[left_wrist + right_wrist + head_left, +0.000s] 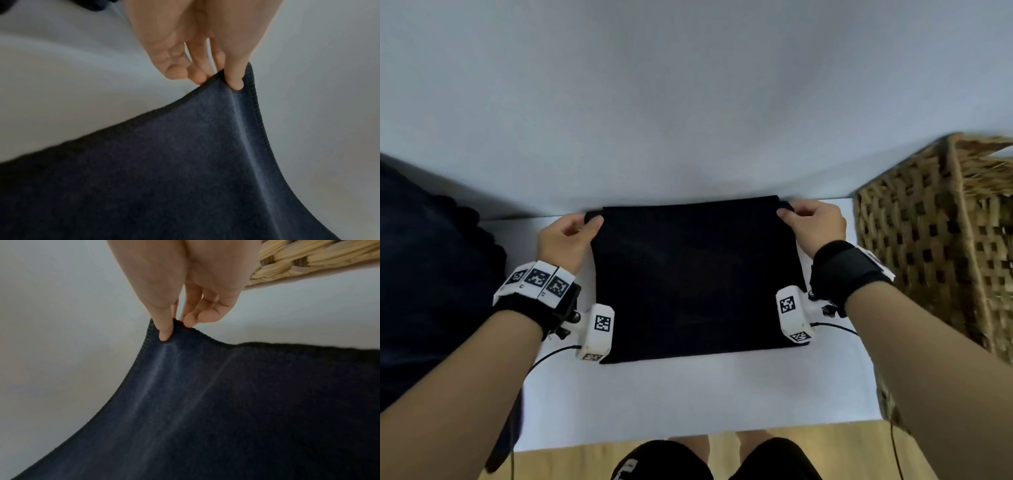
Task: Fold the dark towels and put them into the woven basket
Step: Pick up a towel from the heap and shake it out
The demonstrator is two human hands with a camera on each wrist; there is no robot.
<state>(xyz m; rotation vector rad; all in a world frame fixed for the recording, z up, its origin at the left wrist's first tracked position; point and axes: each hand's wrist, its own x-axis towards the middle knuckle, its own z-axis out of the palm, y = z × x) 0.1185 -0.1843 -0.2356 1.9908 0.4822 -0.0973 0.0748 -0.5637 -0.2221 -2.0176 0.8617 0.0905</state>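
Note:
A dark navy towel [695, 281] lies spread over the middle of the white table [688, 394]. My left hand [571, 236] pinches its far left corner between thumb and fingers; the left wrist view shows the thumb on top of the towel [185, 162] and the corner lifted. My right hand [811, 222] pinches the far right corner the same way, seen up close with the towel [226, 402] hanging from the fingers [166, 331]. The woven basket [941, 240] stands at the right end of the table, close to my right hand.
A heap of dark cloth [431, 274] lies at the left of the table. A plain pale wall [688, 102] rises just behind the table's far edge. The basket's weave [298, 261] shows beside my right hand. A wooden floor [825, 445] lies below the near edge.

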